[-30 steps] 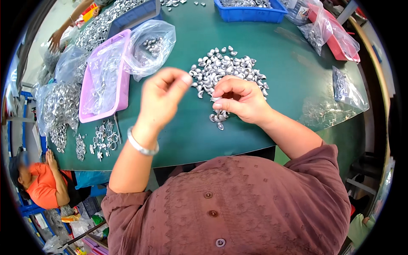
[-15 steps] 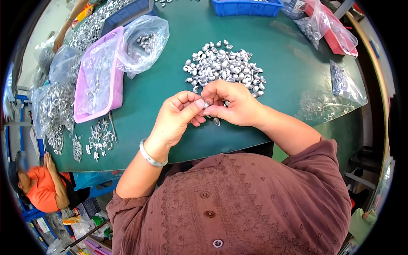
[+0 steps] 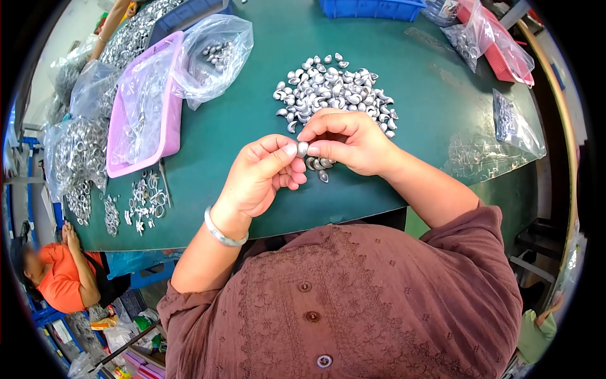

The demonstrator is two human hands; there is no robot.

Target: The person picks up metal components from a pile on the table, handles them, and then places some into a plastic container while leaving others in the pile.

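Observation:
Between the fingertips of both hands is a small silver metal piece (image 3: 302, 149), rounded and ridged on the side I see. My left hand (image 3: 255, 170) pinches it from the left with thumb and forefinger, the other fingers curled. My right hand (image 3: 356, 144) grips its right side, also with thumb and forefinger. Just beyond the right hand spreads a heap of curved, hollow silver metal pieces (image 3: 338, 88). A few similar loose pieces (image 3: 322, 164) lie on the green tabletop beneath the right fingers. A pale bangle (image 3: 224, 232) circles my left wrist.
At left stand a pink basket (image 3: 144, 161) lined with plastic and a clear bag of metal pieces (image 3: 218, 57). Metal rings and small parts (image 3: 146, 199) lie nearer. Blue trays (image 3: 372, 9) and a red basket (image 3: 502, 60) line the far side. Another person (image 3: 63, 281) sits left.
My fingers have turned the small piece, so more of its ridged surface shows. The right hand has lifted slightly, uncovering more of the loose pieces below it.

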